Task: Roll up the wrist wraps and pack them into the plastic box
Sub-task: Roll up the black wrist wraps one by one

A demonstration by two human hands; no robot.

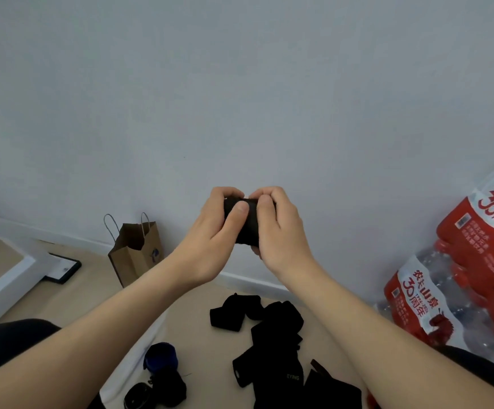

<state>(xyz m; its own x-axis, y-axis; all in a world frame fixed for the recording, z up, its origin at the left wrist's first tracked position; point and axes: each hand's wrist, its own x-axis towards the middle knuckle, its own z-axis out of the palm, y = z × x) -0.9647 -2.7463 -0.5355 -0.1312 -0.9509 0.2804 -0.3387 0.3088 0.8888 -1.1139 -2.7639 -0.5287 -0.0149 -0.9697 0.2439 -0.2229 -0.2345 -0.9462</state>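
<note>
The person holds both hands up in front of the pale wall, and between them sits a black wrist wrap (246,228) wound into a thick, short roll. The left hand (210,234) grips it from the left, thumb laid across the front of the roll. The right hand (281,231) closes round it from the right, fingers curled over the top and thumb pressed on the front beside the other thumb. Both hands are closed tight on this one roll. No loose tail shows, so it looks almost or fully wound, though the hands cover its ends.

Down on the floor (198,329), a heap of black wraps (275,338) lies loose and tangled, some ends partly curled but none neatly wound. More black fabric runs on toward the bottom edge. Left of the heap stands a blue roll (162,356), already wound, with dark, rounded pieces just beside and below it that cannot be made out clearly. A pale sheet or lid lies under them. Whether that belongs to the plastic box cannot be told, and no box shows plainly.

Judged from this, the job is in its early or middle part: a roll or two done, one in hand, several wraps left, packing not clearly begun.

A brown paper bag (136,255) stands by the wall, and red packs of bottled water (476,255) sit on the right.
</note>
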